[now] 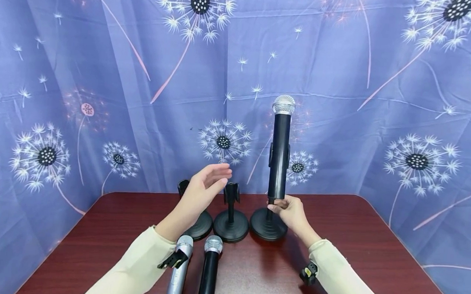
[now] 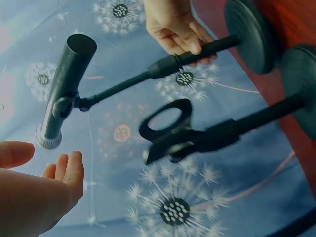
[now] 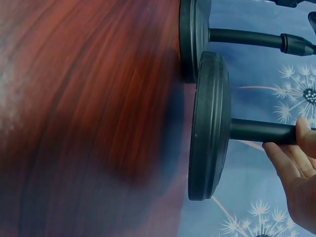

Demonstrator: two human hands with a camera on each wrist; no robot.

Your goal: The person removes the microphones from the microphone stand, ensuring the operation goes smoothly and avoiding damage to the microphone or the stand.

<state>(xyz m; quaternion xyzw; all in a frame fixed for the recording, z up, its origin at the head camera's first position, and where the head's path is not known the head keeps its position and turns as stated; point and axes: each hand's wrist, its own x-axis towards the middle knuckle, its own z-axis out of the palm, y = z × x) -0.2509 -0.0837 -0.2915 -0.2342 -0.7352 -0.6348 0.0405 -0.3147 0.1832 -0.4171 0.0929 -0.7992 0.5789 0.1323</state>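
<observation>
A black microphone [image 1: 280, 154] with a silver mesh head sits upright in the clip of the right-hand microphone stand [image 1: 268, 224]. My right hand [image 1: 292, 213] pinches that stand's pole below the microphone; in the right wrist view the thumb and fingers close round the pole [image 3: 264, 131] above the round base. My left hand [image 1: 201, 187] is raised with fingers extended, holding nothing, in front of the left stand. In the left wrist view this hand [image 2: 44, 190] is near the microphone's mesh head [image 2: 48, 137], with a gap between. The middle stand [image 1: 230, 218] has an unfilled clip.
A third stand [image 1: 200, 225] is partly hidden behind my left hand. A silver microphone [image 1: 178, 275] and another black microphone [image 1: 209, 270] lie on the dark red table [image 1: 358, 242] near the front. A blue dandelion-print curtain [image 1: 340, 126] hangs behind the table.
</observation>
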